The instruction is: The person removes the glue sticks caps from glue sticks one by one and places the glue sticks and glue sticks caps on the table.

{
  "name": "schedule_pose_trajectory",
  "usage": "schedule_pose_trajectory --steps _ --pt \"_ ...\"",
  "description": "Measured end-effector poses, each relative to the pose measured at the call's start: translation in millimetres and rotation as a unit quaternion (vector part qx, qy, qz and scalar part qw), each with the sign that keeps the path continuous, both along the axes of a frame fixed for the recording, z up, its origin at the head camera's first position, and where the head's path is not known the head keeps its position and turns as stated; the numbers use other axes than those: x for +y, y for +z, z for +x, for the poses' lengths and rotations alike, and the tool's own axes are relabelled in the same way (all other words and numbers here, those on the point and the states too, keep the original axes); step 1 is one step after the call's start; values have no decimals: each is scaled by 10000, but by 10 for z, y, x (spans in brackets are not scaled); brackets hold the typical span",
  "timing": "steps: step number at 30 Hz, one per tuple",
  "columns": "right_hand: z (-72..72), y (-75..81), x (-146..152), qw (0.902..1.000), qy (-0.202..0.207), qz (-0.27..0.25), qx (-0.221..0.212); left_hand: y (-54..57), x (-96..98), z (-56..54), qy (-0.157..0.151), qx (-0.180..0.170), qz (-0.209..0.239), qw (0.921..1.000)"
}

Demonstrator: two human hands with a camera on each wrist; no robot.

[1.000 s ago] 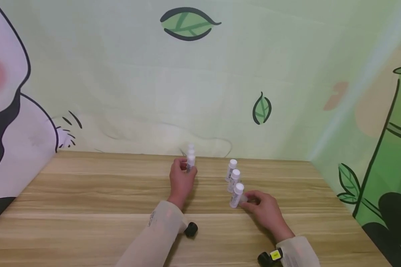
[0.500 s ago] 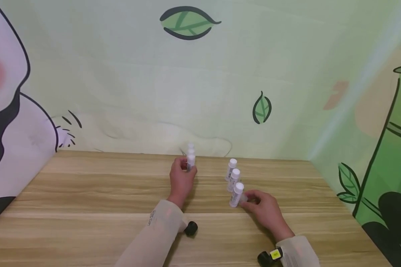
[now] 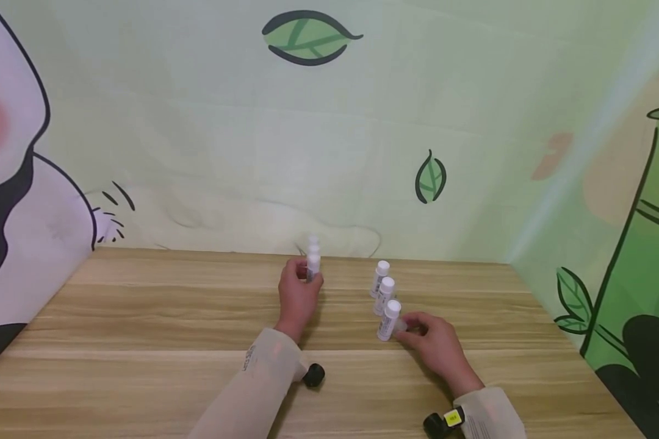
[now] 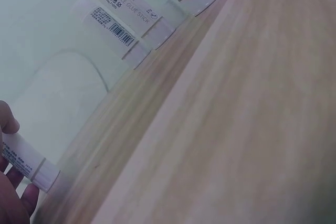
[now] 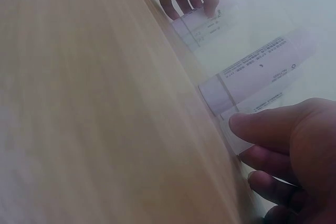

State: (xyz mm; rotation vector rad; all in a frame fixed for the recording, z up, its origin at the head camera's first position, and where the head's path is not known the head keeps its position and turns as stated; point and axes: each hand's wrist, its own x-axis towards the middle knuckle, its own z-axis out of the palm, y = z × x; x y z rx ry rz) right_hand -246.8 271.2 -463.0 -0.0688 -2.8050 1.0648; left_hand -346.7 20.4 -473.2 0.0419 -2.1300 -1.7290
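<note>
My left hand (image 3: 299,299) grips a white glue stick (image 3: 313,266) upright on the wooden table; further white tops (image 3: 313,241) line up behind it. The left wrist view shows fingers around this stick (image 4: 29,161). To the right, three labelled white glue sticks stand in a slanting row: a front one (image 3: 388,321), a middle one (image 3: 384,297) and a back one (image 3: 381,278). Beside the front one, my right hand (image 3: 434,341) pinches a small translucent piece (image 3: 400,327) between thumb and fingers. In the right wrist view, this piece (image 5: 236,132) is partly hidden by the thumb.
The wooden table (image 3: 170,305) meets a pale green printed backdrop (image 3: 208,152) close behind the glue sticks. A second printed panel (image 3: 609,244) rises along the right side. Black wrist cameras (image 3: 314,376) sit at both sleeves.
</note>
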Motion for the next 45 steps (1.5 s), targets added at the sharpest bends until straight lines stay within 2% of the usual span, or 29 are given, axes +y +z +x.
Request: schedule_pose_trajectory --steps 10,14,18,22,28,36,41,45 --pt "13 22 2 9997 163 -52 -170 12 -29 65 -120 -80 55 9999" --pt "37 85 -7 9988 184 -344 -284 -4 -42 91 -159 -3 22 9999" --pt "63 171 -24 9979 101 -612 -197 -18 -60 102 -202 65 -15 9998" --pt "83 212 -49 9973 -36 -732 89 -17 -70 125 -313 92 -17 9995" --pt "118 258 -115 9932 -189 -716 894 16 -70 194 -459 76 -75 9989" --pt "224 336 -293 9860 -75 -1158 1196 42 -66 262 -613 16 -131 9980" --pt "273 355 -385 9817 64 -1182 1491 66 -39 321 -729 180 -198 9970" --pt "303 367 -443 9791 210 -1212 1617 84 -18 372 -862 167 -203 9959"
